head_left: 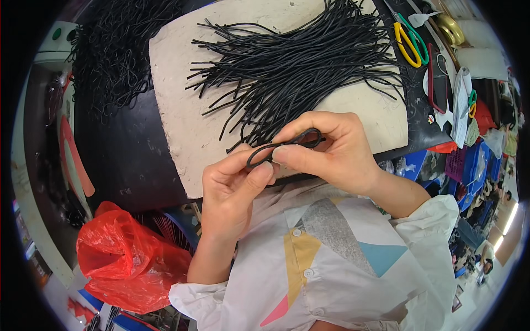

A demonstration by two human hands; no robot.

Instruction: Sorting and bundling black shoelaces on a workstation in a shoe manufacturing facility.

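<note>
Between my two hands is a thin black cord [286, 142], bent into loops. My left hand [234, 185] pinches one looped end between thumb and fingers. The other end is gripped by my right hand [326, 151], its thumb pressed on the cord and a small loop standing up by the forefinger. Just beyond my hands a thick pile of cut black cords [298, 66] lies across a pale board [176, 105]. How the held cord is crossed under my fingertips is hidden.
A heap of looped black cords [118, 60] lies at the far left of the dark table [116, 160]. Scissors with yellow and green handles [408, 47] and a red-edged phone [438, 88] lie at right. A red plastic bag [130, 259] hangs open at lower left.
</note>
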